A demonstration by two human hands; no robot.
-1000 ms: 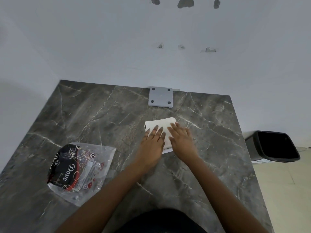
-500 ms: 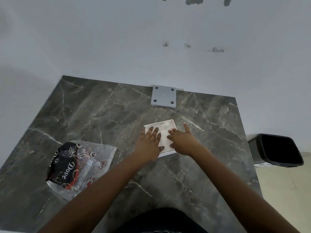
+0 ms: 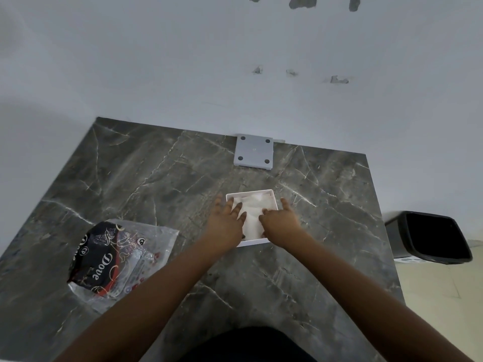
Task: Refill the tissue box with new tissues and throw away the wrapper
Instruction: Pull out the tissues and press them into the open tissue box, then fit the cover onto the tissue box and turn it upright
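A: Both hands are working over the tissue box (image 3: 252,217) in the middle of the surface (image 3: 162,184). The left hand (image 3: 226,226) is lying spread and flat, fingers reaching over the box's left rim onto the tissues (image 3: 251,214). The right hand (image 3: 281,222) is half curled, fingertips pressing down on the stack, thumb sticking out past the right rim. Neither is gripping anything.

B: How are the tissues going to handle?

A: I'm judging them light and very soft. They are puckering under the fingers, so flat pressing suits them better than pinching, which would likely bunch or tear a sheet. The box is looking stiff, white and shallow, and probably light enough to skid on the polished stone. It is best taken by its side walls.

B: And the wrapper?

A: The wrapper (image 3: 117,257) is lying well apart on the left of the surface, flattened and crinkled. Thin clear plastic, limp and a bit slippery I'd guess, so scrunching it in one fist would be surest. The bin (image 3: 428,237) is standing on the floor off the right edge.

B: Any writing?

A: "Dove" is reading clearly in white on the wrapper's black panel. There are small round logos too, too small to make out.
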